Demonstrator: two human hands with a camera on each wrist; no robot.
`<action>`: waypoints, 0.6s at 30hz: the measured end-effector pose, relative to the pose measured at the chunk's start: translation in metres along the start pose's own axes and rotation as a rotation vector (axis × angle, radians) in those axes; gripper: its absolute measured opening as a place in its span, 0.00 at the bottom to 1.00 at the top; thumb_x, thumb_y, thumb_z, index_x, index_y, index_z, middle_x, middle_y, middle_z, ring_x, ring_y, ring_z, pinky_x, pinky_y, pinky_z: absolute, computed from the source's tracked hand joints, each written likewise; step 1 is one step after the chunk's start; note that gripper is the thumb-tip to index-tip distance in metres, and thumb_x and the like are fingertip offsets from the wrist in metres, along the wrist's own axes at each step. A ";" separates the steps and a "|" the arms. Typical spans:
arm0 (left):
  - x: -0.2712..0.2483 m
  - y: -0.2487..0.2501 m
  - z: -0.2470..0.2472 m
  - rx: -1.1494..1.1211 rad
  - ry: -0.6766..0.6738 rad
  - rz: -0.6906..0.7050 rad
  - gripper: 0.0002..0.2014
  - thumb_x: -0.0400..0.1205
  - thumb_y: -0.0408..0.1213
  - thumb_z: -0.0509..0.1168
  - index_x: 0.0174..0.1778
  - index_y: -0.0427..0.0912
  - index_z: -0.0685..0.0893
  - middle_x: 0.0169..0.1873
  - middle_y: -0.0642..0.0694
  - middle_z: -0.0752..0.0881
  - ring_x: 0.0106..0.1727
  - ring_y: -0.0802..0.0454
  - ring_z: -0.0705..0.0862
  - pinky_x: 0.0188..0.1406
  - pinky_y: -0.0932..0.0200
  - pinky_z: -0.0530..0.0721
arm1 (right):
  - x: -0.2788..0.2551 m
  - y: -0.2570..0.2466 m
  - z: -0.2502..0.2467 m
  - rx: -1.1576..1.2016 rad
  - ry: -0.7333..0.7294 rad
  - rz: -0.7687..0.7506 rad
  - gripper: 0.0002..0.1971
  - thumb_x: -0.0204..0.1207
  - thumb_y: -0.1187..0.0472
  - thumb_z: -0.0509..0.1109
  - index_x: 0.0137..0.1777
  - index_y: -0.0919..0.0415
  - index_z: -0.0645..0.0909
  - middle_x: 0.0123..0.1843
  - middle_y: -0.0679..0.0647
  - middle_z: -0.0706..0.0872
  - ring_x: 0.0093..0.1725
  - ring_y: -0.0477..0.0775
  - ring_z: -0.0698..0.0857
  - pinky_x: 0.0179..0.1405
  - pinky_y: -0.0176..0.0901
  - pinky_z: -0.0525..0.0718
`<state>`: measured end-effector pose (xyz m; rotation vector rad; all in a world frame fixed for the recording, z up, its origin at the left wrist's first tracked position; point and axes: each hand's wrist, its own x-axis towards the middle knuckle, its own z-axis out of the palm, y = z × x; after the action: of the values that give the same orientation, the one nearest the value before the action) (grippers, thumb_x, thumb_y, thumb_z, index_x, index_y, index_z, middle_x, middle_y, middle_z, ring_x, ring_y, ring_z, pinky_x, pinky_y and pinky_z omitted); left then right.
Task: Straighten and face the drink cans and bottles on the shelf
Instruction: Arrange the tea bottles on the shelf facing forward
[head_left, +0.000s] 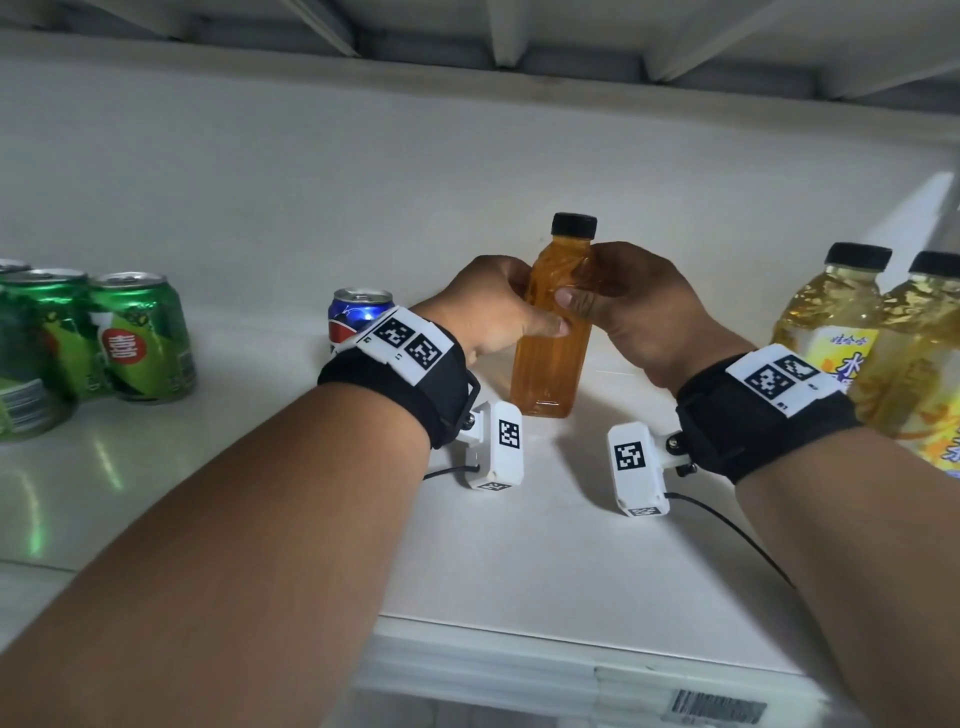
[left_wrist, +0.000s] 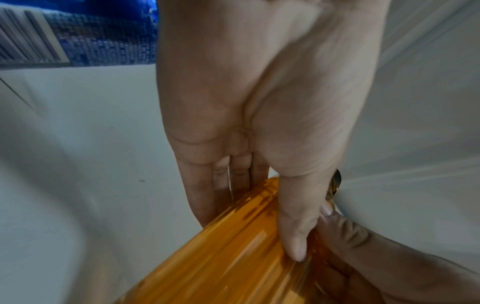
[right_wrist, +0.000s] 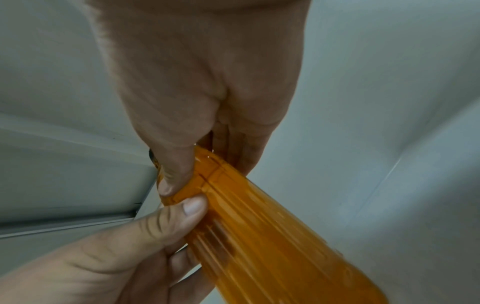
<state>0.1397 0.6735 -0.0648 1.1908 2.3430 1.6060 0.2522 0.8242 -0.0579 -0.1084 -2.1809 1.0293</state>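
Head view is showing you clamping the orange bottle (head_left: 551, 332) with both hands: left hand (head_left: 493, 306) and right hand (head_left: 631, 312) gripping opposite sides, thumbs in front, while it is standing upright mid-shelf (head_left: 519, 561), equally near both.

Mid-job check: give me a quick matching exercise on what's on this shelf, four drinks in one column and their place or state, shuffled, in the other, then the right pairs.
Things:
1. orange bottle
2. blue can
3. green cans
4. yellow bottles

Places or states:
A. standing in a group at the shelf's far left
B. gripped by the left hand and the right hand
C. standing together at the far right, black caps on
D. partly hidden behind the left wrist

Pairs: 1-B, 2-D, 3-A, 4-C
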 end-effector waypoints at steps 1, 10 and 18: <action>0.001 -0.001 0.000 0.002 -0.015 0.004 0.18 0.72 0.38 0.89 0.56 0.46 0.93 0.49 0.50 0.96 0.54 0.50 0.94 0.64 0.43 0.93 | 0.000 0.000 0.000 -0.005 0.005 0.008 0.22 0.76 0.55 0.85 0.68 0.57 0.86 0.58 0.48 0.93 0.57 0.45 0.92 0.62 0.47 0.91; 0.003 0.000 -0.003 0.091 -0.024 0.012 0.17 0.74 0.39 0.87 0.57 0.45 0.93 0.49 0.48 0.96 0.54 0.49 0.95 0.64 0.43 0.93 | -0.002 -0.004 0.002 -0.050 0.027 0.041 0.24 0.75 0.54 0.86 0.67 0.59 0.85 0.59 0.51 0.93 0.58 0.50 0.92 0.64 0.52 0.90; 0.000 0.043 -0.015 0.366 0.239 0.269 0.35 0.76 0.45 0.83 0.78 0.45 0.78 0.62 0.51 0.82 0.59 0.52 0.82 0.45 0.66 0.77 | -0.008 -0.030 -0.039 -0.438 0.060 -0.066 0.22 0.78 0.48 0.81 0.69 0.55 0.84 0.60 0.49 0.88 0.56 0.49 0.87 0.57 0.38 0.82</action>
<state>0.1570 0.6689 -0.0226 1.5140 2.8278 1.5055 0.2889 0.8256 -0.0244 -0.2618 -2.3040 0.4923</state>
